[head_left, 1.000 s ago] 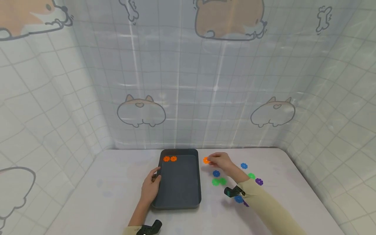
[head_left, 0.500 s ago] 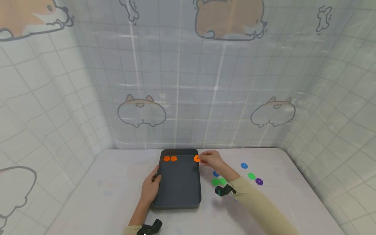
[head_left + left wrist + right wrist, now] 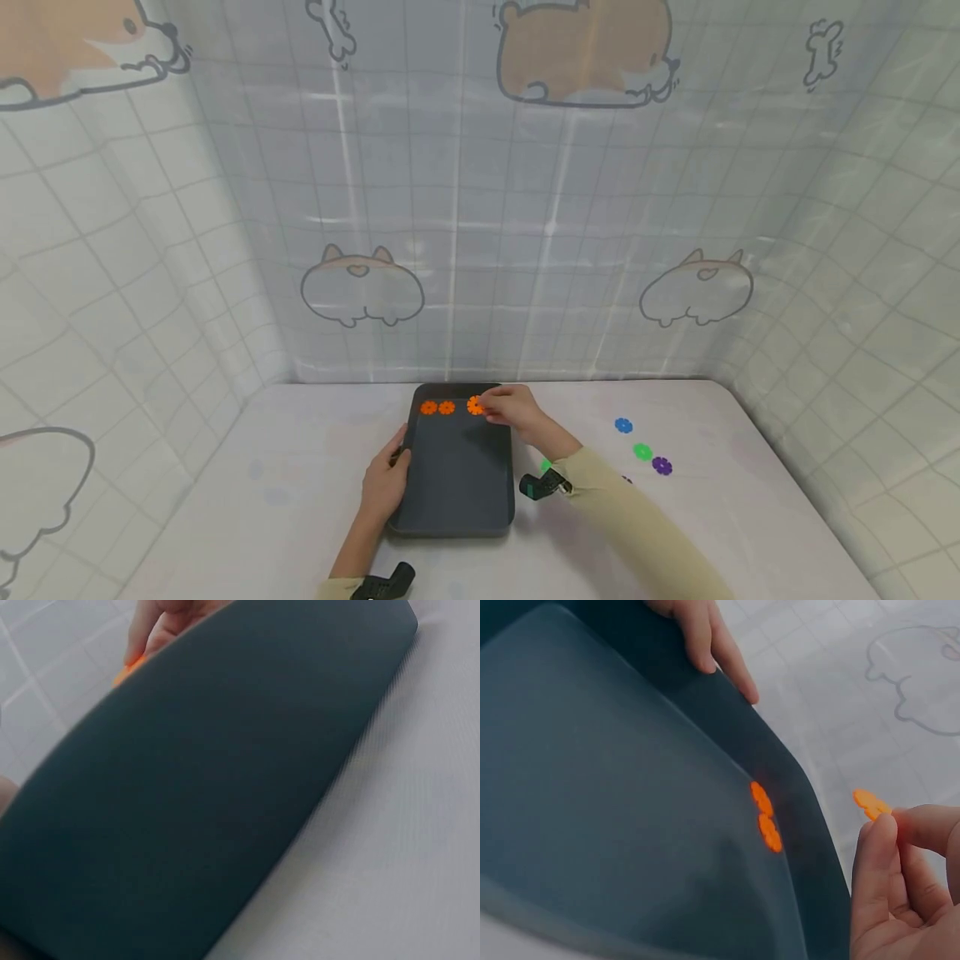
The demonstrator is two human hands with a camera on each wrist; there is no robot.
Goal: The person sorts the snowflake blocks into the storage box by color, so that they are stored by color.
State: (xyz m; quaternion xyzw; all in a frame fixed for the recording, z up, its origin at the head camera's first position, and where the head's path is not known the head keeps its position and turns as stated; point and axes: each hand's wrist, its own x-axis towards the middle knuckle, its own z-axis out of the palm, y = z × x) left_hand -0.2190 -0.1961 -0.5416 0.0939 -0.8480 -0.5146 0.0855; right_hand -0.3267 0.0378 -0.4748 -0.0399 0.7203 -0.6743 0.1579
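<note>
Orange disc pinched by R hand above tray

Held disc: thin, flat, notched rim like a flower, looks plasticky. Up in the air over tray's far end, toward R side. R thumb + fingertips narrow, meeting on disc's edge; most of it sticks out free.

Two orange discs, same shape, lie flat in tray by far wall, side by side; gap btwn them & held one.

Tray: dark gray, smooth, matte, rectangular w/ rounded corners, low walls. Floor runs long from discs to near wall. L hand at L long wall, fingers touching rim; can't tell if they grip or just rest.

Pale, smooth table extends L of tray. R side: blue disc, green disc, purple disc, all notched, well apart from tray. Bits of another green & another purple show by R sleeve, mostly hidden.

Shiny, creased curtain w/ grid + cartoon dogs rises close behind tray's far edge.
</note>
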